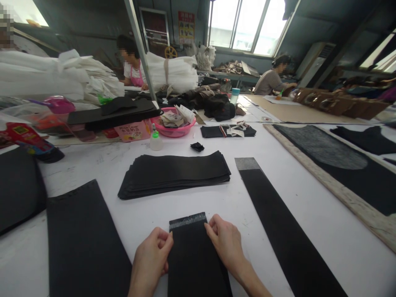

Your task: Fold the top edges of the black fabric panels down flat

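Observation:
A black strip of material [193, 255] lies at the bottom centre, with a greyish, shiny band across its far end. My left hand [154, 253] pinches its left edge between thumb and forefinger, just below that band. On the opposite edge, near the far right corner, the fingers of my right hand [225, 239] are closed on the same strip. Beyond my hands is a stack of black pieces [176, 171]. To the right stretches a long black strip [278, 214] with a grey end; a wide black piece [83, 243] lies to the left.
Past the stack stand a small green-capped bottle [156, 141] and a pink basket [175, 131] of scraps. A small black bundle [197, 146] lies nearby. A board [312, 165] with black and grey pieces is at right. Two people sit in the background.

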The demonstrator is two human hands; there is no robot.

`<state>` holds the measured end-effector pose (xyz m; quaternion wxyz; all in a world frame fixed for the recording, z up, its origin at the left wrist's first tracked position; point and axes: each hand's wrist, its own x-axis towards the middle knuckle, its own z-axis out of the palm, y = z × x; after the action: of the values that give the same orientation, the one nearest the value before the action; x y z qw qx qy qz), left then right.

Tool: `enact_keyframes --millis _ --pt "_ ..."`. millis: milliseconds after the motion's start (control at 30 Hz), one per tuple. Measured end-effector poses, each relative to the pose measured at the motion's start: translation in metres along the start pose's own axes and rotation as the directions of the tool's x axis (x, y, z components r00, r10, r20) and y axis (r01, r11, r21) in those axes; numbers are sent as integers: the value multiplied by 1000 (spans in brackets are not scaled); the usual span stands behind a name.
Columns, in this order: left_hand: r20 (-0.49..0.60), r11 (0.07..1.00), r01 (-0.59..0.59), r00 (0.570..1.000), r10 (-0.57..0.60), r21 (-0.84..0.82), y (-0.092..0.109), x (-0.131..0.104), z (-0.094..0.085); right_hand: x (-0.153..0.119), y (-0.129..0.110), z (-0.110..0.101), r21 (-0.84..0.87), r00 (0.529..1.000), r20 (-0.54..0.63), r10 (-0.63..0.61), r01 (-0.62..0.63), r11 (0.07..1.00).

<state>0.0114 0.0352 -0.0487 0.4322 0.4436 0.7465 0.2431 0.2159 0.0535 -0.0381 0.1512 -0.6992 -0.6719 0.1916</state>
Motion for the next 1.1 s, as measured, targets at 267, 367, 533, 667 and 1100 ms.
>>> enact_keyframes --millis 267,367,533,667,1100 --pt "-9 1000 -15 1000 14 -7 3 -2 0 3 -1 -4 37 997 47 62 -64 997" --pt "-16 1000 -18 1000 18 3 4 -3 0 4 -1 -6 75 994 74 78 -84 994" --pt "6 1000 -20 1000 20 21 1 -1 0 6 -1 -6 99 992 84 90 -98 990" --pt "2 997 -34 999 34 75 -2 1 1 7 -1 -6 88 990 97 98 -106 990" --pt "-45 996 -54 997 57 66 8 -5 0 8 3 -5 42 988 129 83 -89 995"
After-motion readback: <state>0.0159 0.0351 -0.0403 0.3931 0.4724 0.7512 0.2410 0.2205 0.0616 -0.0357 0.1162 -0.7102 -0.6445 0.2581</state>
